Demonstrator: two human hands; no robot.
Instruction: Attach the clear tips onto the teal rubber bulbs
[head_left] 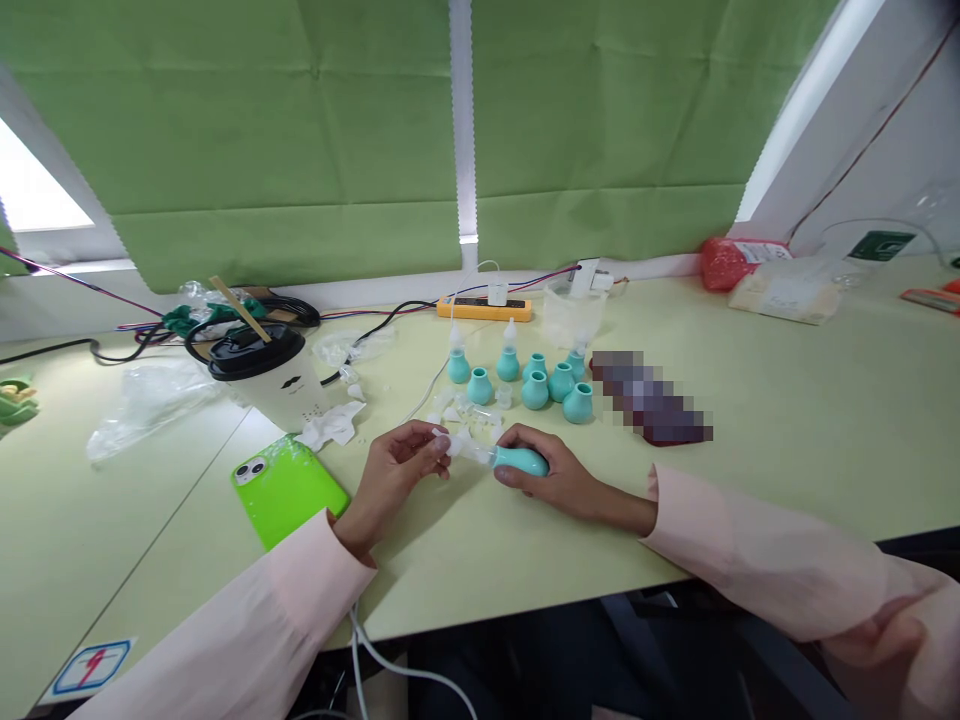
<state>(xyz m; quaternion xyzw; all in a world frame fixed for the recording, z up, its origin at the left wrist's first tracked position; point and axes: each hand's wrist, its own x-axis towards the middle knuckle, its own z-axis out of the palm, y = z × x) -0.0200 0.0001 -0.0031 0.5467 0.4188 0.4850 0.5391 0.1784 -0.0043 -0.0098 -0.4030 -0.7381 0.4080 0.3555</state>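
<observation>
My right hand (551, 470) is closed around a teal squeeze bulb (523, 460), which lies on its side above the table. A clear plastic piece joins the bulb's neck and points left. My left hand (405, 462) pinches a small translucent plastic tip (455, 443) at the far end of that piece. Just beyond my hands stand several more teal bulbs (535, 390), most with open necks facing up. At the back, a bulb (508, 364) carries a clear pointed nozzle (511, 332). Small clear plastic parts (480, 412) lie between my hands and the bulbs.
On the left are a lidded paper cup (277, 385) with a straw, crumpled tissue (330, 427) and a green-cased phone (289, 490). A blurred dark red object (652, 400) lies right. Behind stand a yellow power strip (480, 309) and a translucent container (571, 315).
</observation>
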